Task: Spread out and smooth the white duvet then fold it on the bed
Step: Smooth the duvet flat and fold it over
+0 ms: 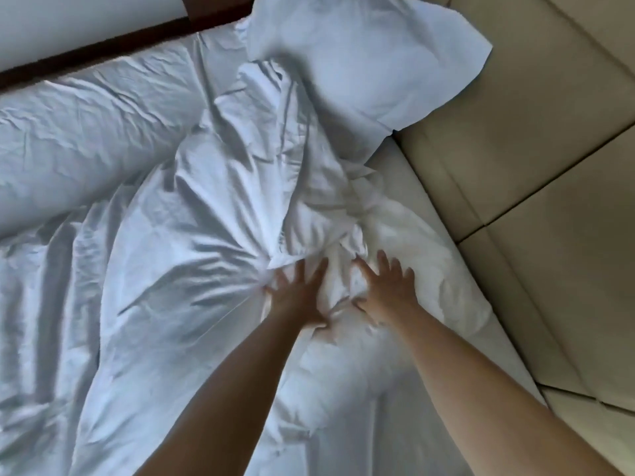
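Observation:
The white duvet (178,255) lies crumpled across the bed, bunched into folds around the middle. My left hand (297,293) lies flat on a gathered fold with its fingers spread. My right hand (386,288) presses down beside it, fingers spread, on a puffy bunched part of the duvet. The two hands are close together, a small ridge of cloth between them. Both forearms reach in from the bottom of the view.
A white pillow (360,60) lies at the top, against the beige padded headboard (549,166) that runs down the right side. A second long white pillow (79,125) lies at the left. A dark wooden strip (103,49) borders the bed at the upper left.

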{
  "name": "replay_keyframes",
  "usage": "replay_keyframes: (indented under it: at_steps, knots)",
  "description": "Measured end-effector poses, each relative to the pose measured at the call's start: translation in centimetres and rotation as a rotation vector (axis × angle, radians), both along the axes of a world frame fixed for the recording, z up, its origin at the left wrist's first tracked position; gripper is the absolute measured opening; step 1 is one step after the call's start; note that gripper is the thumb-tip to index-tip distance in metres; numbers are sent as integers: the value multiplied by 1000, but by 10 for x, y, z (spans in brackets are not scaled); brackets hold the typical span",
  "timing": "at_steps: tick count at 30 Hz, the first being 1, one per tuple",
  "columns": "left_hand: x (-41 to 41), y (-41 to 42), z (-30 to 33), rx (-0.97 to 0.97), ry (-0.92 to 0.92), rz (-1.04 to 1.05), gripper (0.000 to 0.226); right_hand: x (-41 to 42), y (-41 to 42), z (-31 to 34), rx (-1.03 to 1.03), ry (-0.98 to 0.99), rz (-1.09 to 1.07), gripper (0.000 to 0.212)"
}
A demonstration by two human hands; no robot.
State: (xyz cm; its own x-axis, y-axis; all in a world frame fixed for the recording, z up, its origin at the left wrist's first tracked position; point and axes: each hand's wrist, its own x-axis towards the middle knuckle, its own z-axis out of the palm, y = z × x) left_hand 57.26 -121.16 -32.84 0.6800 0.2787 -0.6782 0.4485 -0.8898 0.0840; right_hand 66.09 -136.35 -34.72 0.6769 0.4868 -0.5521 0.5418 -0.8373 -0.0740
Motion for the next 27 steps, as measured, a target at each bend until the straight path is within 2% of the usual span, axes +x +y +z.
replay_keyframes:
  at_steps: [4, 8, 10, 12, 14, 17, 20, 22, 25, 27]
  knots:
    - [5, 1, -38, 63, 70, -5, 114, -9, -20, -33, 74, 33, -164, 98]
    - [7, 3, -49, 94, 98, -8, 105, -25, -22, -45, 186, -68, -240, 102]
    - [3, 5, -52, 140, 64, -72, 99, -24, -26, -44, 269, -29, -349, 103]
    - [2, 7, -47, 156, 17, -165, 96, -21, -30, -42, 288, 62, -480, 96]
    - [2, 6, -36, 149, -28, -213, 85, -19, -29, -36, 236, 118, -513, 76]
    - [-6, 2, -17, 152, -190, -83, 59, -24, -28, -15, 202, 94, -468, 44]
    - [-15, -6, 11, 111, -431, 300, 41, -35, -41, 14, 207, 18, -416, 35]
    - [-16, -21, 42, -15, -559, 475, 43, -41, -53, 40, 212, -59, -367, 37]
    - [-18, -45, 95, -204, -729, 470, 55, -48, -67, 94, 223, -189, -290, 39]
    - [-23, -53, 122, -255, -781, 407, 59, -58, -78, 126, 221, -278, -260, 39]
